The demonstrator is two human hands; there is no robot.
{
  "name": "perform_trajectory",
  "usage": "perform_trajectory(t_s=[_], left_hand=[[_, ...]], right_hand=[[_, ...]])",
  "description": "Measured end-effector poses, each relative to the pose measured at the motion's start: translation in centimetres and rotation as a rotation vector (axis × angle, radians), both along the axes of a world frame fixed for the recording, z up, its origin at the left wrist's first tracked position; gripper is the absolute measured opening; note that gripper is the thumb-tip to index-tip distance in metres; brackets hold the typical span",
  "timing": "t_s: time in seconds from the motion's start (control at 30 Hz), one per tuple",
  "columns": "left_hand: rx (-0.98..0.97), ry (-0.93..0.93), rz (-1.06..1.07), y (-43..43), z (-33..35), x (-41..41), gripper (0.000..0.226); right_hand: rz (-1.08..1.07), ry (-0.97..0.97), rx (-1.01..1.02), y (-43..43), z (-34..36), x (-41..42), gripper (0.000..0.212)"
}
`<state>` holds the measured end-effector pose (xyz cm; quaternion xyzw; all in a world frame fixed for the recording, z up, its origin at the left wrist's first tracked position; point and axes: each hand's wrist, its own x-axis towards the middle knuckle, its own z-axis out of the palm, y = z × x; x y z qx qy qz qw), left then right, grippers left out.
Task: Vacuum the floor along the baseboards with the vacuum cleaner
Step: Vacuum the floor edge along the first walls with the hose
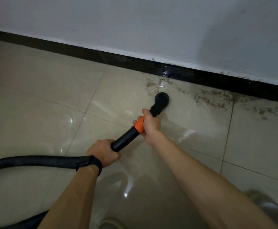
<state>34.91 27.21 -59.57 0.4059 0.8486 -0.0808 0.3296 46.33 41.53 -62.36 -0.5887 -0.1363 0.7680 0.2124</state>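
**Vacuum wand [126,138] held mid-frame**

One ribbed black hose [35,161] curves in from lower left. Left hand [102,152] fingers wrap the wand's smooth rear; right hand [151,123] clamps its orange collar [139,125]. One round nozzle [162,98] sits on glossy tile [52,90] near gritty debris [209,98] along one black baseboard [201,74].

The nozzle [162,97] sits on the floor [44,90], near the baseboard [135,61], left of the debris [217,99].

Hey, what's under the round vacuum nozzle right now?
The nozzle sits on the beige floor tile, just short of the brown dirt along the baseboard. Whether dirt lies directly beneath is hidden by the nozzle.
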Motion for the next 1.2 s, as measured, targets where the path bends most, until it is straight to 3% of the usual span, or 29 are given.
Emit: perform_trajectory(t_s=[0.8,1.2], left_hand=[[0.068,-0.018,0.127,0.8,-1.7,-1.5,0.026],[0.211,-0.006,0.12,2.5,-2.7,-1.8,0.02]], right_hand=[[0.108,0.012,0.096,2.3,-1.4,-4.2,0.014],[0.126,-0.029,0.145,5.3,-1.7,-5.6,0.01]])
